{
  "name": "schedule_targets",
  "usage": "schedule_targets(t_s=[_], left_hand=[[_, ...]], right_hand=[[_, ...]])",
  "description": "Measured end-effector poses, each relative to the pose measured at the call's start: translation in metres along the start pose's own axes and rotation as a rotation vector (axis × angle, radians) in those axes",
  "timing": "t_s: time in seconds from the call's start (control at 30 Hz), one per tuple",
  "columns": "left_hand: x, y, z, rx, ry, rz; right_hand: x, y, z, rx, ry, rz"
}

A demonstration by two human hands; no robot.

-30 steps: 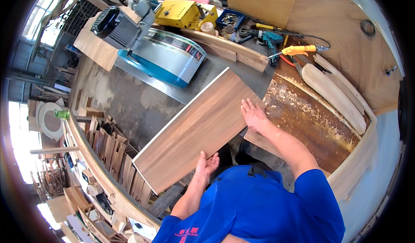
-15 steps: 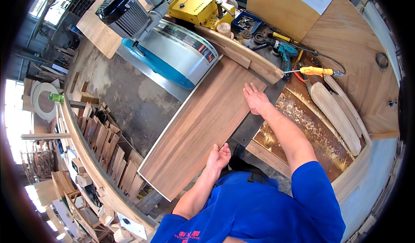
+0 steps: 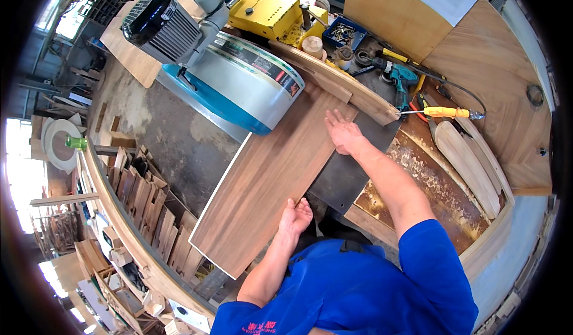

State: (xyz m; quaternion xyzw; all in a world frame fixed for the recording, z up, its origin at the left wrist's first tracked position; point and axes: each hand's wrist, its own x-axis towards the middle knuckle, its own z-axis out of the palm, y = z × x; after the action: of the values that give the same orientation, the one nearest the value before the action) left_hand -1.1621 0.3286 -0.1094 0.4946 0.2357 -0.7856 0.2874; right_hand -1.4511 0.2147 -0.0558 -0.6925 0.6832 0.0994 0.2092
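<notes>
A long brown wooden board [image 3: 262,180] lies flat on a grey machine table [image 3: 340,177], its far end against a wooden fence [image 3: 340,81]. My right hand [image 3: 342,133] lies flat on the board's far right edge with fingers spread. My left hand [image 3: 295,215] presses against the board's near edge, fingers on its surface. A band saw with a round blue and grey wheel cover [image 3: 250,84] and a black motor [image 3: 161,28] stands just beyond the board.
A yellow machine part [image 3: 265,13], a blue bin of screws [image 3: 343,34], a teal drill [image 3: 400,78] and a yellow-handled tool [image 3: 444,112] lie at the back. Curved wood pieces [image 3: 468,159] rest on the right. Stacked wood offcuts [image 3: 149,215] fill the floor at left.
The board has slid forward toward the band saw and fence, with both hands moving along on it. My view has shifted closer to the machine.
</notes>
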Motion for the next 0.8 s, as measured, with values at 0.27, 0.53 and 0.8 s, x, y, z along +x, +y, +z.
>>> schedule_targets(t_s=[0.27, 0.53, 0.8], left_hand=[[-0.042, 0.042, 0.017, 1.291, 0.073, 0.726], [-0.021, 0.092, 0.071, 2.542, 0.318, 1.144], [0.021, 0.131, 0.066, 2.554, 0.344, 1.460]], right_hand=[[0.036, -0.017, -0.007, 0.005, 0.062, -0.016], [0.053, -0.039, 0.001, -0.104, 0.229, 0.072], [-0.051, -0.109, 0.036, 0.179, 0.108, 0.257]])
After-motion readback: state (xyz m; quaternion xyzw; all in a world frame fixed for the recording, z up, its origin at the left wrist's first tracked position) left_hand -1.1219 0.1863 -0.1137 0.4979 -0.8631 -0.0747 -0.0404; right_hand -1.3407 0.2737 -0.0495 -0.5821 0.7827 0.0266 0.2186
